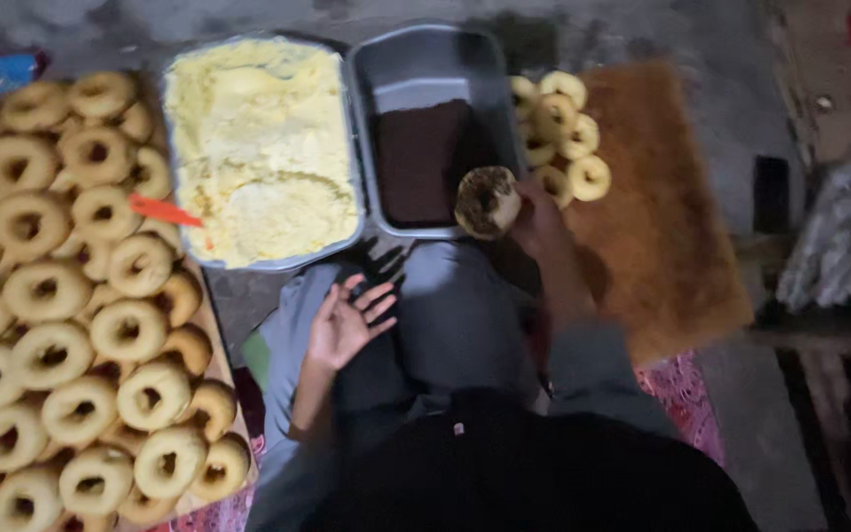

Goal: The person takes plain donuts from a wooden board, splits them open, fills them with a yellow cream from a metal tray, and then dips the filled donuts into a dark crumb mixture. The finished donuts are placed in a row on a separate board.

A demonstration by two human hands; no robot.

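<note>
The right hand [536, 219] has its grip clamped on a doughnut [487, 202] with dark coating, held over the near edge of the grey tray [425, 69] so crumbs fall inside. The left hand [345, 325] rests open and empty on the lap.

There is a single view, from a camera worn on the person's head, and it looks steeply down over the person's own lap toward the floor in front. The grey tray of chocolate sprinkles [435, 69] sits near the top middle of the frame, so the view faces straight ahead of the seated body. Everything to the left of that tray, to its right and just below it lies within arm's reach, so the camera is close. The lap fills the bottom edge below the tray. No second view shares the scene, and the picture is slightly blurred.
</note>
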